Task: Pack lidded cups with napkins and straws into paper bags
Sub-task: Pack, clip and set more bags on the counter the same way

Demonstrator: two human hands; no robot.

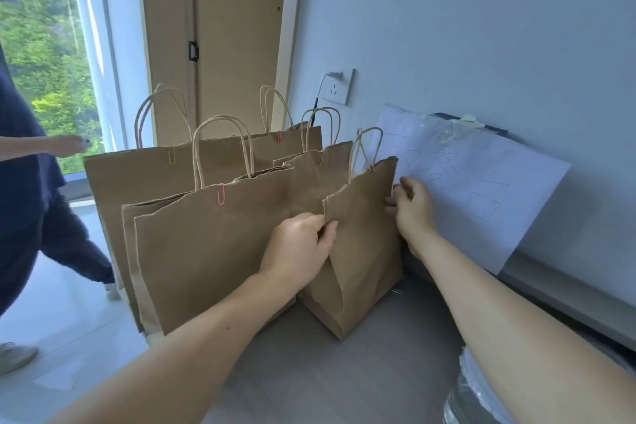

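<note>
One small, creased brown paper bag (364,237)

What stays out of sight around the bags

The small bag (364,241) shows only its brown outside, its inside hidden. The tall front bag (213,251) covers most of the rear bags (137,175), and none of them shows its inside. The right hand (413,206) is at the small bag's far edge, its grip hard to make out. The writing on the white sheet (481,182) is too faint to read, and the sheet covers most of a dark object (488,127). A clear plastic thing (464,392) is cut off at the bottom, partly behind the forearm. A bystander (31,182) is cut off at the left edge.
</note>
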